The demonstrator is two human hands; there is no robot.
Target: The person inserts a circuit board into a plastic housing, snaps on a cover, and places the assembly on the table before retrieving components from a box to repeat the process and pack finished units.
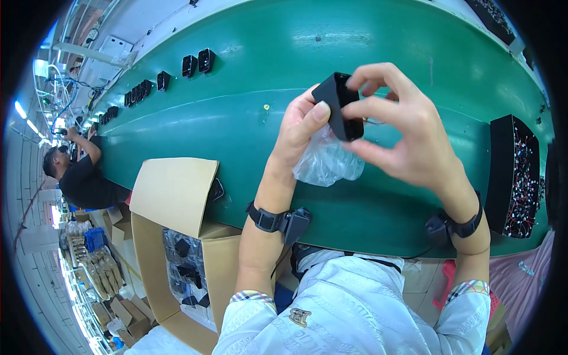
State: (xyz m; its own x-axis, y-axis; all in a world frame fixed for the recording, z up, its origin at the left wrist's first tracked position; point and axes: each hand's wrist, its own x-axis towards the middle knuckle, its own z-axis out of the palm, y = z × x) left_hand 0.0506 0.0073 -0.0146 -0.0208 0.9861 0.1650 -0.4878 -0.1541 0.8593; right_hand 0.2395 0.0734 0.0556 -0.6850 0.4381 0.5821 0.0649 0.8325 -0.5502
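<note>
My left hand (pixel 302 125) grips a black plastic housing (pixel 332 97), tilted with its hollow side turned to the right. A crumpled clear plastic bag (pixel 329 160) hangs just below the housing, by the left palm. At the hollow side is my right hand (pixel 402 121), its fingers spread and slightly blurred. The fingertips reach to the housing's rim, and the thumb is near its lower end. Something thin, like a wire, shows between the right fingers and thumb; whether they touch it I cannot tell.
Several black housings (pixel 205 60) stand in a row along the green table (pixel 266 59). A black bin (pixel 500 177) of small parts with red wires is at right. An open carton (pixel 174 192) with bagged black pieces stands front left. Another person (pixel 83 177) works far left.
</note>
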